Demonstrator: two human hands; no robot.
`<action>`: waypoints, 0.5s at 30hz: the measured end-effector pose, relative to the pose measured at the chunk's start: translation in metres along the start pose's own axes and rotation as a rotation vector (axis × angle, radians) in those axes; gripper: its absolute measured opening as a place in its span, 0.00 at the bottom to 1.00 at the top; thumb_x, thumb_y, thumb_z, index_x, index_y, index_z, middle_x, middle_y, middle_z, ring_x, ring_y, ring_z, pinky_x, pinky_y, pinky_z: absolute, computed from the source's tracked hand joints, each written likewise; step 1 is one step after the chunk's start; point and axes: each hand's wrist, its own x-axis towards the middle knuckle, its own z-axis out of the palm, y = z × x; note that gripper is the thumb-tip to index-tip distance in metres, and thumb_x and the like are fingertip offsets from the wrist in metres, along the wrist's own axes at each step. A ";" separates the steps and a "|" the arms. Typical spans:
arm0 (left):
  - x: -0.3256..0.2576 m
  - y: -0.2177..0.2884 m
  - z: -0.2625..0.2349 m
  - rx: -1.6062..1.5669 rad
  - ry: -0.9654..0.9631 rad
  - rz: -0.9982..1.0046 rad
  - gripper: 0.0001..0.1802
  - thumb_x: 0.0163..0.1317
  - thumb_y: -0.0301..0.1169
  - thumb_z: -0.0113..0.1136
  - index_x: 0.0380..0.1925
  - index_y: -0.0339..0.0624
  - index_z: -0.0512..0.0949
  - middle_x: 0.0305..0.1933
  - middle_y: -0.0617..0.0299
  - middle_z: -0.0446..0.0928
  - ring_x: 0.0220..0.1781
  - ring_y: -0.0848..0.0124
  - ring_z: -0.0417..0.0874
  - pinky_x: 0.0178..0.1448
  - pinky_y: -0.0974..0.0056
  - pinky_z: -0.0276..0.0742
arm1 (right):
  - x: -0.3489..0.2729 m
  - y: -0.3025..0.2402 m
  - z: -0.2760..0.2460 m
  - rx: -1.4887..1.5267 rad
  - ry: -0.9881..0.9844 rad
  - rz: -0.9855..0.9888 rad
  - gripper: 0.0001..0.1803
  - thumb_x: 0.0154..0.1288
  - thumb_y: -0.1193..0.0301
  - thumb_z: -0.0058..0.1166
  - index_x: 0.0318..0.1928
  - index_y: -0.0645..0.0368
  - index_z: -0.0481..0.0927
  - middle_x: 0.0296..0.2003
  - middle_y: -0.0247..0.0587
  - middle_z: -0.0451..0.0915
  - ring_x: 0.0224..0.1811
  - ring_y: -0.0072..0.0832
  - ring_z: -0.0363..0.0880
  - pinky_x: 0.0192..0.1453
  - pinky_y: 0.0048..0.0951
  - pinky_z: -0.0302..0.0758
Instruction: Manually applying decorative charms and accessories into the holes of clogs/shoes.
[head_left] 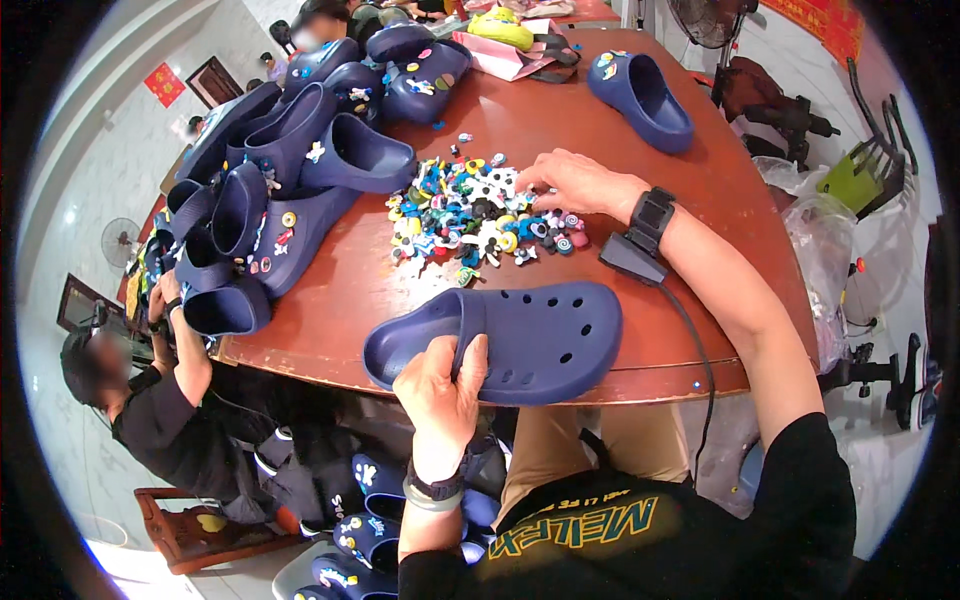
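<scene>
My left hand (440,385) is closed on a dark blue clog (545,340) at the table's near edge, thumb over the strap and the rest of the fingers below. The clog lies sideways, its toe to the right, and the holes in its upper are bare. My right hand (580,185) is at the right side of a heap of small colourful shoe charms (470,215), beyond the clog. Its fingers are bent and slightly apart, with the tips among the charms; I see nothing held between them.
Many dark blue clogs with charms (300,150) are piled at the left of the reddish-brown table (540,110). Another clog (645,100) lies at the far right. A black cable (705,370) hangs from my right wrist device. A co-worker (150,390) sits at the left; more decorated clogs (370,535) are below.
</scene>
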 end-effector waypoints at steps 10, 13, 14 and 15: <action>0.014 0.006 0.011 0.087 0.018 -0.176 0.12 0.68 0.31 0.58 0.29 0.34 0.72 0.21 0.52 0.70 0.22 0.68 0.66 0.30 0.65 0.68 | -0.009 -0.016 -0.005 -0.385 0.382 -0.270 0.13 0.56 0.73 0.58 0.43 0.58 0.81 0.35 0.39 0.81 0.40 0.38 0.78 0.50 0.39 0.73; 0.021 0.001 0.006 0.041 -0.043 -0.228 0.12 0.70 0.34 0.55 0.32 0.35 0.72 0.23 0.48 0.71 0.25 0.58 0.69 0.31 0.62 0.69 | -0.033 -0.054 -0.021 -0.246 0.542 -0.431 0.08 0.57 0.72 0.58 0.39 0.56 0.80 0.35 0.41 0.80 0.39 0.39 0.79 0.43 0.40 0.76; 0.024 -0.002 0.008 -0.040 -0.060 -0.191 0.13 0.71 0.36 0.54 0.33 0.37 0.73 0.23 0.42 0.72 0.25 0.44 0.71 0.29 0.57 0.70 | -0.048 -0.066 -0.019 -0.233 0.523 -0.443 0.08 0.58 0.72 0.58 0.39 0.57 0.80 0.35 0.41 0.81 0.39 0.38 0.80 0.42 0.39 0.78; 0.028 0.004 0.005 -0.141 -0.151 -0.286 0.15 0.73 0.38 0.49 0.36 0.35 0.73 0.26 0.44 0.75 0.27 0.51 0.75 0.34 0.59 0.72 | -0.059 -0.074 -0.010 -0.207 0.563 -0.493 0.08 0.58 0.72 0.58 0.39 0.57 0.79 0.36 0.41 0.81 0.40 0.37 0.81 0.41 0.36 0.80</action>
